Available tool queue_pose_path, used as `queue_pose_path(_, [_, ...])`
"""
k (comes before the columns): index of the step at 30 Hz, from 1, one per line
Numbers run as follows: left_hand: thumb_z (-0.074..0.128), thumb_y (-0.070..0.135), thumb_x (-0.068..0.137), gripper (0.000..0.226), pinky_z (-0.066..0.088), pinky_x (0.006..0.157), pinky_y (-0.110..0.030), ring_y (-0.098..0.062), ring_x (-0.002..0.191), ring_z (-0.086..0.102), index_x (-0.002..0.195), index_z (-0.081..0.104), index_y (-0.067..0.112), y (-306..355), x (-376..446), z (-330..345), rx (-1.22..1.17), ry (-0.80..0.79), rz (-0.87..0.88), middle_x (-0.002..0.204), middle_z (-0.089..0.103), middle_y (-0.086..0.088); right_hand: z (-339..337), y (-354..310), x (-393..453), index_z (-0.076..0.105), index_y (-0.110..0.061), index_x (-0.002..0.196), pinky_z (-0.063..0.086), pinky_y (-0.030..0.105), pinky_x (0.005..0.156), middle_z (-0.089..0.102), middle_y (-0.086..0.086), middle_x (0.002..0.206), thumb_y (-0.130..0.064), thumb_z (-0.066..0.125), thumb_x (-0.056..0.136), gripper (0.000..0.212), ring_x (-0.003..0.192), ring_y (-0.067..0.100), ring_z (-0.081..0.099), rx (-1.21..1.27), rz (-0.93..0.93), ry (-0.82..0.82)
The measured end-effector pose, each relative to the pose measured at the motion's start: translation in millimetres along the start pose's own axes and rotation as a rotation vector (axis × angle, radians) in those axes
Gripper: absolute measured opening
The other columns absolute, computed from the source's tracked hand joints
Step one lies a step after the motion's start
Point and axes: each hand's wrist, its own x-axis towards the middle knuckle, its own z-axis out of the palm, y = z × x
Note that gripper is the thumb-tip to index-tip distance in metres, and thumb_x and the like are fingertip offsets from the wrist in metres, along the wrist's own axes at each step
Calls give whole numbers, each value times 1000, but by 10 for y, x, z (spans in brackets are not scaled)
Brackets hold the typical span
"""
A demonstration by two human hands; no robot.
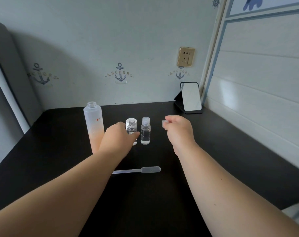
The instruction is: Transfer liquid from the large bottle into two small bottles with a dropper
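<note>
On the black table (230,151) stands a tall frosted large bottle (93,124), uncapped, peach-coloured in its lower half. To its right stand two small clear bottles. My left hand (118,136) grips the left small bottle (132,128), which has an open neck. The right small bottle (145,132) wears its cap and holds clear liquid. My right hand (177,130) pinches a small clear cap (163,124) in the air, to the right of the capped bottle. A plastic dropper (140,170) lies flat on the table nearer me, bulb to the right.
A white round cap (131,120) stands behind the open small bottle. A small standing mirror (190,96) sits at the back right by the panelled wall. A wall socket (186,56) is above it. A grey padded surface rises at the left.
</note>
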Motion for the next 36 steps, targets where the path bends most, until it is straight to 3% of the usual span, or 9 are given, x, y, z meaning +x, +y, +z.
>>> queue_pose_path(5, [67,41,92,28,34,53,-27,-13,71,56,84,62,15,-1,20,60,12,-5,10,77,61,0,14,-64,-82,70,-25,118,42,19,64,66,-15,102,-15,65,94,26,87,-1,60,77,-27,50])
queue_pose_path(9, [67,43,93,32,31,52,-27,-10,66,54,79,59,16,-37,-41,30,17,12,33,72,60,1,47,-136,-194,70,-29,111,44,16,67,70,-10,102,-18,66,94,20,90,2,66,141,-110,34])
queue_pose_path(14, [69,52,89,27,41,57,-26,-7,69,58,87,62,26,-86,-247,-123,-41,31,87,73,62,10,184,-257,-354,69,-34,101,56,26,79,73,-9,93,-23,69,93,14,86,7,71,168,-221,-49])
queue_pose_path(18, [72,54,86,25,40,54,-23,-5,64,60,80,60,33,-132,-432,-283,-114,40,105,69,63,13,325,-310,-472,72,-29,99,53,21,67,75,-5,87,-23,73,90,11,78,5,72,248,-215,-151])
queue_pose_path(21, [71,54,86,22,41,54,-21,-6,64,61,82,59,36,-183,-532,-328,-128,48,116,71,63,13,352,-247,-550,72,-33,99,53,18,69,75,-8,94,-25,73,91,11,88,8,72,197,-267,-237])
queue_pose_path(27, [75,48,85,19,44,65,-11,10,81,63,98,62,46,-349,-592,-249,-276,28,169,81,69,23,339,-87,-610,73,-41,97,55,18,71,74,-17,94,-28,72,93,14,91,7,71,106,-368,-298])
queue_pose_path(30, [75,48,83,21,45,63,-5,15,86,61,93,57,55,-382,-573,-231,-297,19,212,85,67,32,335,-44,-589,72,-40,101,54,17,69,72,-18,96,-30,71,93,13,91,4,69,53,-380,-292])
queue_pose_path(36, [71,51,81,27,47,76,-4,3,93,63,92,52,65,-422,-561,-216,-322,38,313,93,68,20,302,-30,-600,71,-45,102,55,18,71,72,-19,97,-32,71,93,16,94,3,69,16,-410,-321])
